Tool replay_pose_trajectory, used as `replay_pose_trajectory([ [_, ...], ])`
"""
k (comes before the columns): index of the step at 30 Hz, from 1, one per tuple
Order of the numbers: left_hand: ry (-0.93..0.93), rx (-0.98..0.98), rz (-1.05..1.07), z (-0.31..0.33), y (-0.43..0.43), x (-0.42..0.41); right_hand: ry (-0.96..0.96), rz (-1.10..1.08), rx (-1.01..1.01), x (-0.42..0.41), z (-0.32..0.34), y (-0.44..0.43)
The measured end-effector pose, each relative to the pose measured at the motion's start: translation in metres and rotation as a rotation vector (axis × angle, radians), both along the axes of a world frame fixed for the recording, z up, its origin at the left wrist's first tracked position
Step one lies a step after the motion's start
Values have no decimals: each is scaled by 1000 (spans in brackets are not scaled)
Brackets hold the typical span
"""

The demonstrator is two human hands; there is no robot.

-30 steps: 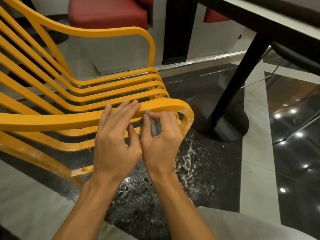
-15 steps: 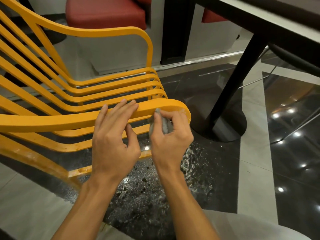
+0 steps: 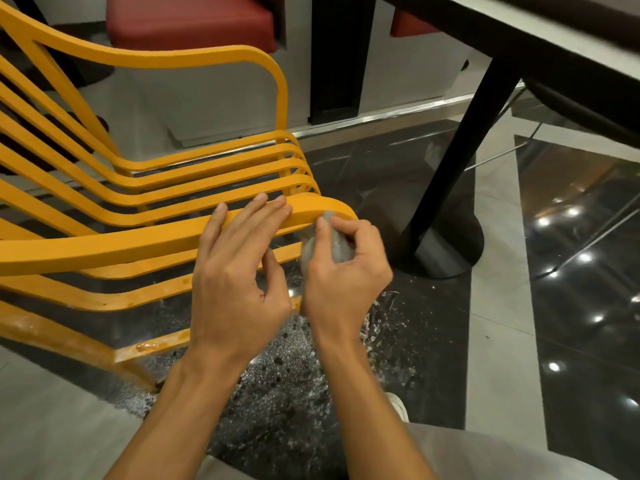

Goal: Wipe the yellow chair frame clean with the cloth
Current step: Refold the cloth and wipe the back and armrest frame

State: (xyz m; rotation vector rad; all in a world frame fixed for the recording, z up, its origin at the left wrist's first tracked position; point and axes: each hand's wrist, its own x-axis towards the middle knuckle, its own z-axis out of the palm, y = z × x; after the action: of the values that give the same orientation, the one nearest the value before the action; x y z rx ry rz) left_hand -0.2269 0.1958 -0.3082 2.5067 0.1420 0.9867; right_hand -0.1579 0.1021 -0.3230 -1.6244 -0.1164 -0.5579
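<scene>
Left hand [image 3: 239,271]: I rest straight fingers flat on the yellow chair frame [image 3: 104,245].
Right hand [image 3: 343,271]: I pinch the grey cloth [image 3: 337,249] against the armrest's curved end.

We look down on a glossy black stone floor [image 3: 588,306] crossed by pale grey bands [image 3: 498,306], where bright spots of reflected light [image 3: 585,257] glint and a wet, speckled patch [image 3: 381,327] spreads near us. A dark table [image 3: 554,36] juts in at upper right on a slanted black leg [image 3: 460,150] set in a round base [image 3: 446,251]. Behind, we see a red cushioned seat [image 3: 187,22] above a white plinth [image 3: 214,109], a black column [image 3: 336,53] and a metal strip [image 3: 398,116] along the floor's edge.
</scene>
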Motion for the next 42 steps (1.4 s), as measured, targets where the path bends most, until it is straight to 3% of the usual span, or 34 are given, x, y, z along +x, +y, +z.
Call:
replay_pose_trajectory([
  [2, -7, -8, 9, 0, -2, 1, -26, 25, -19, -1, -2, -1],
  [7, -17, -27, 10, 0, -3, 2, 152, -84, 77, 17, -16, -17],
  [12, -14, -40, 3, 0, -3, 0, 20, 39, 10, 1, 1, -3],
  [18, -5, -74, 6, 2, 3, -2, 122, -69, 61, 16, -7, -17],
  [25, 23, -96, 12, 7, 1, -3, -58, 85, -71, 1, 2, -2],
  [34, 20, -129, 22, 5, -1, -3, 140, -86, 26, 16, -9, -13],
  [42, -8, -176, 34, 4, -3, -2, -66, 53, -119, -4, 5, 8],
])
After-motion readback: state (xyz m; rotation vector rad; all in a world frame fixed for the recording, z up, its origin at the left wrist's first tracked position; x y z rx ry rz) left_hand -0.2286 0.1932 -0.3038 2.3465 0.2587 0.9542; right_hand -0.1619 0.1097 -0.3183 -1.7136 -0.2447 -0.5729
